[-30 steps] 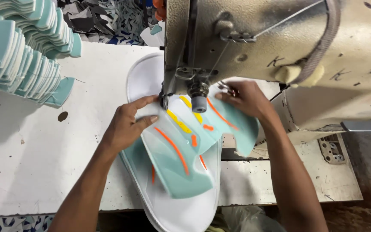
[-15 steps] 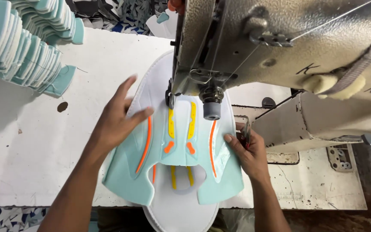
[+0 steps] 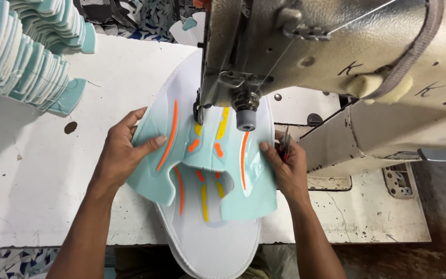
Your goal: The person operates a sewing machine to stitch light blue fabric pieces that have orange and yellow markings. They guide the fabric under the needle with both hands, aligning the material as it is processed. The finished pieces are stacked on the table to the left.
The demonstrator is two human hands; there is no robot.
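A light teal shoe upper piece (image 3: 207,170) with orange and yellow stripes lies under the head of a grey sewing machine (image 3: 305,51), on top of a white oval pad (image 3: 207,243). My left hand (image 3: 122,152) grips the piece's left wing, thumb on top. My right hand (image 3: 285,165) presses the piece's right wing with its fingertips and also holds a small red-handled snipper (image 3: 285,147). The needle area is partly hidden behind the machine's presser foot (image 3: 245,116).
Stacks of matching teal pieces (image 3: 21,57) stand at the far left on the white table (image 3: 27,196). A small dark hole (image 3: 70,127) marks the tabletop. The machine's arm fills the upper right. More scraps lie beyond the table's far edge.
The teal piece has slid further under the machine head and spread flatter. My left hand shifted from the top of the piece to its left wing; my right hand moved up alongside it.
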